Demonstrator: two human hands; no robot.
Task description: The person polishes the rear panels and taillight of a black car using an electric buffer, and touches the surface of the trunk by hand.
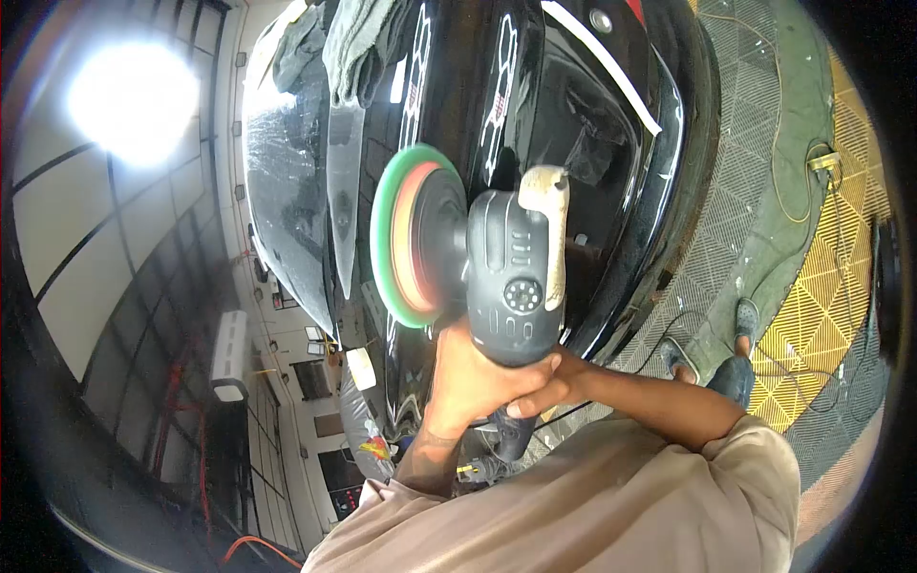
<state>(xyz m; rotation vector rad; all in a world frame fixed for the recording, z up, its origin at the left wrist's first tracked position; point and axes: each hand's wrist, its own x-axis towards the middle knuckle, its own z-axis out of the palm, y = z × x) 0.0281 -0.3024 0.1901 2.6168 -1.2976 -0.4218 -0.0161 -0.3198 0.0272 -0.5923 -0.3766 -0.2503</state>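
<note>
A dark grey car polisher (pixel 511 267) fills the middle of the head view. Its round backing plate carries a foam pad (pixel 387 239) with a green edge and an orange band, turned toward the view's left. Whether the pad touches the car (pixel 592 162) cannot be made out. My left hand (pixel 478 382) is closed around the polisher just below its body. Beside it, partly overlapping, my right hand (pixel 559 384) also grips the polisher. A worn, whitish front handle (pixel 549 229) has no hand on it. The black car panels are glossy and reflect lights.
Grey cloths (pixel 358 48) lie on the car, and a white strip (pixel 607 62) runs along a panel. Cords cross the grey and yellow floor tiles (pixel 812 344), with a yellow plug block (pixel 823 162). A bright lamp (pixel 134 105) glares at upper left.
</note>
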